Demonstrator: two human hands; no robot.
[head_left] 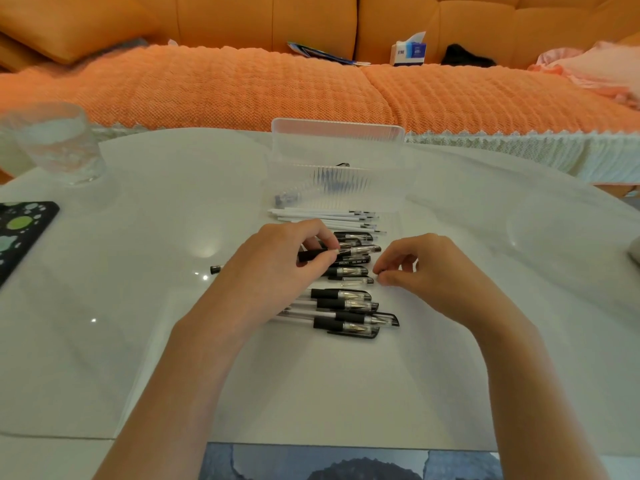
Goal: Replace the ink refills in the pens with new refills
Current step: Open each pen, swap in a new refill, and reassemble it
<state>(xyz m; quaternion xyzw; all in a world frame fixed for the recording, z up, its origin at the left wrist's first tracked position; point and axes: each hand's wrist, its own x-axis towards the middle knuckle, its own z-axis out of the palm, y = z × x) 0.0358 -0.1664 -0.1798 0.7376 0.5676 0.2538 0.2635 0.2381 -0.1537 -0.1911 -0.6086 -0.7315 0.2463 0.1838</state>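
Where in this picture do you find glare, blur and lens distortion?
Head view: glare spots dot the glossy table left of the left hand, which pinches a pen; head view, the glass at far left is soft and smeared; head view, the wide lens bows the front of the sofa.

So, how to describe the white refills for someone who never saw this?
Find the clear plastic box on the white table. The refills lie just before it, on the person's side. They are thin plain white sticks; the neighbouring pens have black grips and caps.
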